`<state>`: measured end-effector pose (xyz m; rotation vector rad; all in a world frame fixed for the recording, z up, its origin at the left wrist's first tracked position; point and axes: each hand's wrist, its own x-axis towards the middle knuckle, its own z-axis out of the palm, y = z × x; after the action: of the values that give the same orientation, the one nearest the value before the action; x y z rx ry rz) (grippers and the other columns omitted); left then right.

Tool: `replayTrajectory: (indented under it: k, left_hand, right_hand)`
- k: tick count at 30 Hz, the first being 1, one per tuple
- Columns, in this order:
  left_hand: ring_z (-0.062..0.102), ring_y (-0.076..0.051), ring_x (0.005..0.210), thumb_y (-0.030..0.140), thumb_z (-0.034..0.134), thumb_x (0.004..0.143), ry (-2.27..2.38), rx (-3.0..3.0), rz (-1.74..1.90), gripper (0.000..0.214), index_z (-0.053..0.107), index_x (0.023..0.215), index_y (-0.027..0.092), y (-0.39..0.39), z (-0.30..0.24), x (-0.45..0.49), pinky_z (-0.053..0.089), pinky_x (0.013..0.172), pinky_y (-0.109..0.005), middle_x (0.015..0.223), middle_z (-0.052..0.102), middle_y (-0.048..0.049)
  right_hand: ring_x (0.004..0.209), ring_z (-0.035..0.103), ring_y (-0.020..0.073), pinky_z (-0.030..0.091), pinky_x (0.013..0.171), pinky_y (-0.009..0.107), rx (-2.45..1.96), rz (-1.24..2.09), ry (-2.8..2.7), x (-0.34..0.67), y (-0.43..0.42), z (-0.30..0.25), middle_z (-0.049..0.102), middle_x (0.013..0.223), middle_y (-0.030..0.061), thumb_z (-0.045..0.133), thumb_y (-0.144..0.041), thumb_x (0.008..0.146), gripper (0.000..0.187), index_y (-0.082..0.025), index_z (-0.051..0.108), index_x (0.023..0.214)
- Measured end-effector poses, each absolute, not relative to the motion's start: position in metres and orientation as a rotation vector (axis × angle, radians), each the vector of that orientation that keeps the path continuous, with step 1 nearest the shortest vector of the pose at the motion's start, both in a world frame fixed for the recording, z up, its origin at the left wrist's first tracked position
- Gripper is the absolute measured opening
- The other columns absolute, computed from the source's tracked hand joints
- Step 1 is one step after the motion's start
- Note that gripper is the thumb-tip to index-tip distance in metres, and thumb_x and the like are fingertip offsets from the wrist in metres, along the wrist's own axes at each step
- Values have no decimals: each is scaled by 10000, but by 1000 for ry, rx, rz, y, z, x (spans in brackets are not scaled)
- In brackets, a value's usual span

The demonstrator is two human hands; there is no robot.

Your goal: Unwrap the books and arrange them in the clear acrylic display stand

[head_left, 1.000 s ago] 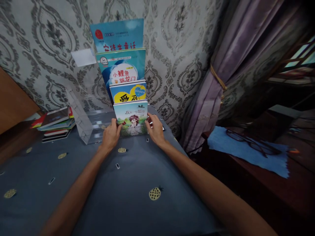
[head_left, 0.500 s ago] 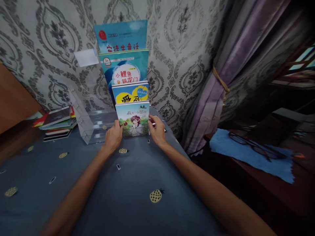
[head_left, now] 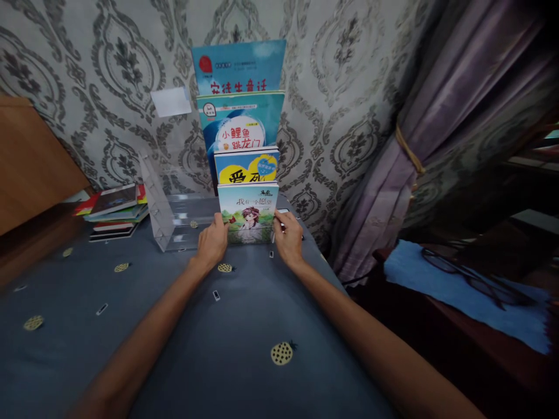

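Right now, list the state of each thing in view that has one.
Light-blue paperback with cartoon figure: closed, upright, frontmost.
Blue-and-yellow book: closed, upright, partly covered.
Two tall teal books: closed, upright, partly covered.
Clear plastic rack: standing upright.
Multicoloured book pile: lying flat, closed.
Mauve curtain: tied back with tan cord.
Dark-framed glasses: lying on blue cloth.
Left hand: at paperback's left edge.
Right hand: at paperback's right edge.

Books [head_left: 242, 137] in 4 tiers on rack [head_left: 159, 218]; book pile [head_left: 117, 202] left; glasses [head_left: 463, 272] on cloth [head_left: 410, 269] right.
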<state>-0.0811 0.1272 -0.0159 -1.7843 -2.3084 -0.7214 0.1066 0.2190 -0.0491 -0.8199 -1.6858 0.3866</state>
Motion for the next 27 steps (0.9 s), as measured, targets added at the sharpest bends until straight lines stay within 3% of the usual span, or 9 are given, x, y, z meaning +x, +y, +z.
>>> replayTrajectory:
  k: [6, 13, 27]
  left_hand:
    - [711, -300, 824, 280, 397, 1012, -2248, -1794, -809, 154, 473, 1104, 182, 130, -23, -84, 475, 722, -348, 934, 718, -156]
    - [714, -287, 932, 302, 352, 1038, -2383, -1764, -546, 206, 455, 1165, 176, 125, -12, -80, 487, 752, -337, 1040, 719, -153]
    - [732, -312, 904, 321, 291, 1051, -2362, -1785, -423, 267, 463, 1167, 153, 117, 0, -80, 499, 709, -351, 981, 734, -170]
  right_hand:
    - [787, 577, 256, 452, 704, 362, -852, 369, -1714, 106, 218, -50, 596, 857, 88, 437, -230, 932, 360, -193, 733, 1131]
    - [802, 600, 229, 479, 700, 336, -844, 371, -1684, 107, 220, -51, 634, 859, 75, 452, -269, 932, 347, -183, 743, 1100]
    - [875, 643, 230, 523, 708, 340, -808, 436, -1608, 107, 221, -49, 701, 974, 118, 459, -304, 916, 336, -148, 724, 1050]
